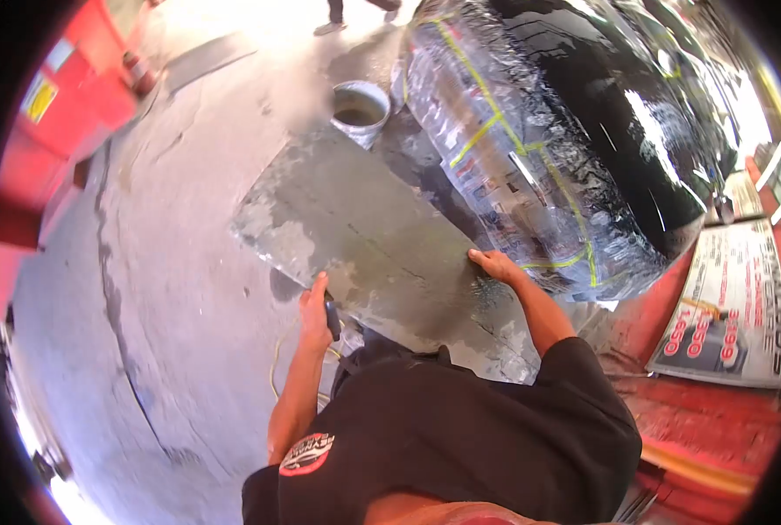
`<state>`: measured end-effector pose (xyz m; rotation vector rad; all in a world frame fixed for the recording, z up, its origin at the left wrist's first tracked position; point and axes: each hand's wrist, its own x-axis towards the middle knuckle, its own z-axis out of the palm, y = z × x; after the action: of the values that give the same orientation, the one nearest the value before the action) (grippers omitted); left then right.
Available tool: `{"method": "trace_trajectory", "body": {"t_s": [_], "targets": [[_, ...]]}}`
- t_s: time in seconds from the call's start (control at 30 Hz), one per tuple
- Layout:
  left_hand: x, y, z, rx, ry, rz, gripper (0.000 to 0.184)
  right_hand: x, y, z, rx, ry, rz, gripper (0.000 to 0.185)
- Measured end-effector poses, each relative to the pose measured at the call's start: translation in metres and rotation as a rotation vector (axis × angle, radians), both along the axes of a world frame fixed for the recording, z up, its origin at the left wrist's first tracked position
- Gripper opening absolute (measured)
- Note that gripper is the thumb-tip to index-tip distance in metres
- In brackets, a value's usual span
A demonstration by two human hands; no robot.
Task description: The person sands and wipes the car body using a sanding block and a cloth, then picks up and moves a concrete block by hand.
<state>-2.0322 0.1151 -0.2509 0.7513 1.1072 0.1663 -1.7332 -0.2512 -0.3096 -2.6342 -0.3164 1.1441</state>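
A large flat grey board (381, 229), blotched with pale patches and dark streaks, slants across the middle in front of my body. My left hand (314, 308) grips its near left edge with the thumb on top; the fingers below are partly hidden. Close beside that hand is a small black object (332, 319) whose kind I cannot make out. On the opposite long edge my right hand (493, 265) is closed, thumb over the surface and other fingers tucked underneath. What supports the board's underside is hidden.
A pale bucket (361, 136) stands beyond the board. At right is a black car (618, 114), partly covered in clear plastic film (460, 105) with yellow-green tape. Red equipment (75, 114) stands left. A printed sign (731, 306) lies right. A person's legs (336, 12) show far back.
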Motion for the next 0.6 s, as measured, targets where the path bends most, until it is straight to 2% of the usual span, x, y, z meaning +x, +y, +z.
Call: {"method": "trace_trajectory", "body": {"t_s": [0.1,0.17,0.23,0.3,0.33,0.43,0.6], "targets": [[0.022,0.049,-0.028,0.039,0.025,-0.044,0.036,0.005,0.046,0.000,0.034,0.028,-0.045,0.089],[0.040,0.086,-0.055,0.106,-0.032,-0.086,0.040,0.019,0.082,-0.005,0.047,0.054,-0.069,0.089],[0.067,0.137,-0.063,0.194,-0.037,-0.093,0.043,0.041,0.129,-0.024,0.077,0.049,-0.081,0.089],[0.096,0.180,-0.056,0.266,0.013,-0.073,0.042,0.060,0.175,-0.035,0.088,0.017,-0.091,0.090],[0.099,0.197,-0.048,0.237,0.054,-0.094,0.041,0.073,0.191,-0.040,0.094,0.091,-0.109,0.091],[0.140,0.261,-0.025,0.150,0.007,-0.094,0.038,0.101,0.243,-0.031,0.092,0.070,-0.118,0.091],[0.179,0.346,-0.026,0.078,0.017,-0.171,0.039,0.126,0.323,-0.022,0.069,0.046,-0.165,0.086]]}}
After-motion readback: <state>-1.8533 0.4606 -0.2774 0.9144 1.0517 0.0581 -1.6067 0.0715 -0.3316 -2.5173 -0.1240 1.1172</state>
